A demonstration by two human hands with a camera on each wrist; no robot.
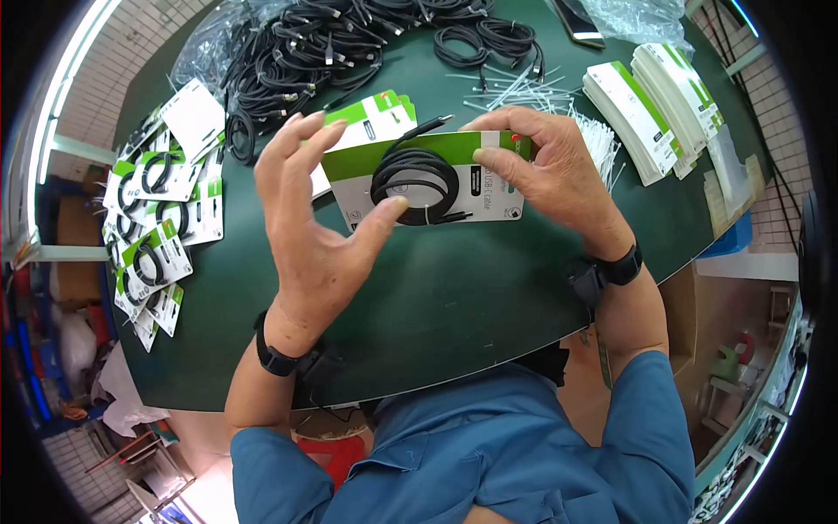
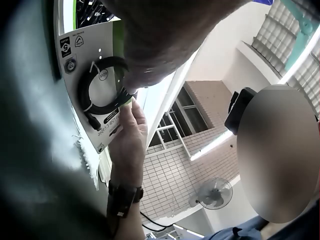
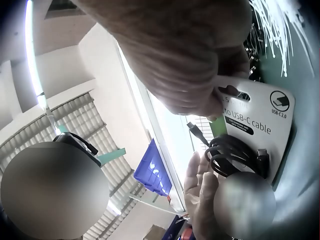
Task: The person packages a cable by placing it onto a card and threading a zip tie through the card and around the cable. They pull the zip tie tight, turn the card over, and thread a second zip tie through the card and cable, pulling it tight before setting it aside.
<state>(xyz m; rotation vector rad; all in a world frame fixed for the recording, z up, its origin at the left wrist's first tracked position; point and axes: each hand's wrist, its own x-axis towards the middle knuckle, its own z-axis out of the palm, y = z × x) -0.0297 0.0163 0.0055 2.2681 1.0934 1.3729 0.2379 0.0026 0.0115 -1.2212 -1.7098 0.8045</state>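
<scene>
A green and white printed cable card [image 1: 497,196] is held up over the table, tilted toward the head camera. My right hand [image 1: 554,166] pinches its right end, thumb in front and fingers behind. On the card lies a coiled black USB-C cable [image 1: 417,170], bound with a thin white tie. One plug sticks up past the card's top edge; another lies along its lower edge. My left hand [image 1: 314,210] is at the card's left side with its fingers raised and spread. Its thumb tip overlaps the coil in the head view.
Finished-looking carded cables [image 1: 153,253] lie heaped at the left. A big pile of loose black cables [image 1: 301,65] fills the back. White cable ties [image 1: 594,144] are scattered right of centre, beside stacks of blank cards [image 1: 633,122]. A phone [image 1: 578,24] lies at the back edge.
</scene>
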